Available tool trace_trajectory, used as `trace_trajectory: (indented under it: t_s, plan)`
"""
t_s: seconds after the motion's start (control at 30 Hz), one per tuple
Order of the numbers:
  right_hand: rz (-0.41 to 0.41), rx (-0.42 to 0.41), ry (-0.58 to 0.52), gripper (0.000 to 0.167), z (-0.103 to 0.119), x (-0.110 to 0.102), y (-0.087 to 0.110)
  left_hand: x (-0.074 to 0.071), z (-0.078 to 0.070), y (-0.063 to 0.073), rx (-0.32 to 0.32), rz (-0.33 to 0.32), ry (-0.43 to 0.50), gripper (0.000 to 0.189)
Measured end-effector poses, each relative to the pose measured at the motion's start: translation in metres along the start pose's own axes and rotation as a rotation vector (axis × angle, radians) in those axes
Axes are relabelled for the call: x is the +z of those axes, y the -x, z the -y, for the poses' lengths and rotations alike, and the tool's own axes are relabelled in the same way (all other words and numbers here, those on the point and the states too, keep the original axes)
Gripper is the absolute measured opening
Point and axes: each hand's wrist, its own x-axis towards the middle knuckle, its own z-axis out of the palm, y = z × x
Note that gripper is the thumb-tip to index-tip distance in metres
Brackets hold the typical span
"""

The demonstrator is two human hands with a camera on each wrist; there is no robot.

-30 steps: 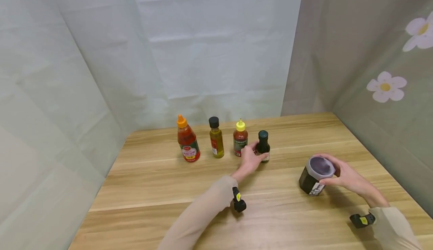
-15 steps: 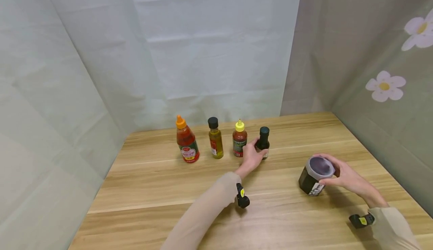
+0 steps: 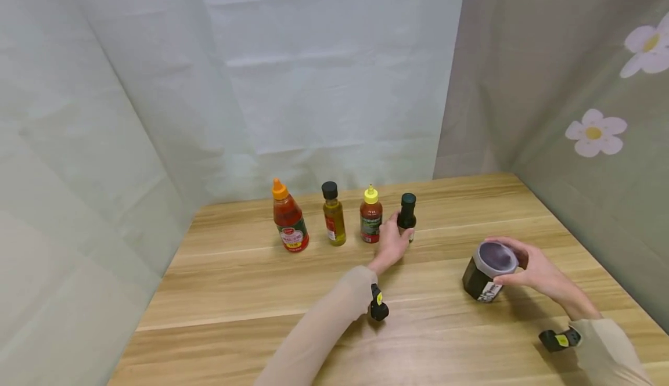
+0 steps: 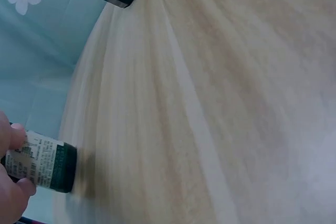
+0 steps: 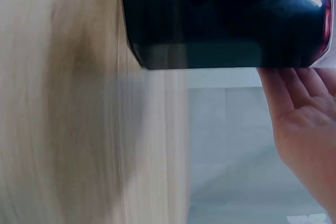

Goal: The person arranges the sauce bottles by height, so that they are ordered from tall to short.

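My left hand grips a small dark sauce bottle by its body, at the right end of a row of bottles. The bottle stands roughly upright; its pale label and dark green base show in the left wrist view, close to the table. My right hand holds a dark jar with a greyish-purple lid, thumb and fingers around its upper part. This jar leans somewhat in the head view. Whether its base touches the wood I cannot tell.
Left of the dark bottle stand a red squeeze bottle with a yellow cap, an oil bottle with a black cap and a larger red sauce bottle with an orange cap. Pale cloth hangs behind the wooden table.
My left hand has shifted the small dark bottle slightly away from me, toward the back of the table. The right hand and jar stay in place.
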Motion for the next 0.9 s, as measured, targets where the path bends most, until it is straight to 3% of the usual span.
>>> trace_trajectory:
  t_s: [0.23, 0.53, 0.9]
  plan:
    - [-0.114, 0.073, 0.075, 0.069, 0.011, -0.001, -0.003, 0.0, -0.001, 0.0, 0.006, 0.029, -0.058, 0.045]
    - [-0.238, 0.215, 0.135, 0.071, 0.027, -0.002, -0.035, -0.002, 0.0, 0.0, -0.005, 0.018, -0.063, 0.047]
    - [-0.222, 0.292, 0.077, 0.075, 0.026, 0.007, -0.078, 0.0, 0.001, 0.002, -0.029, 0.036, -0.042, 0.047]
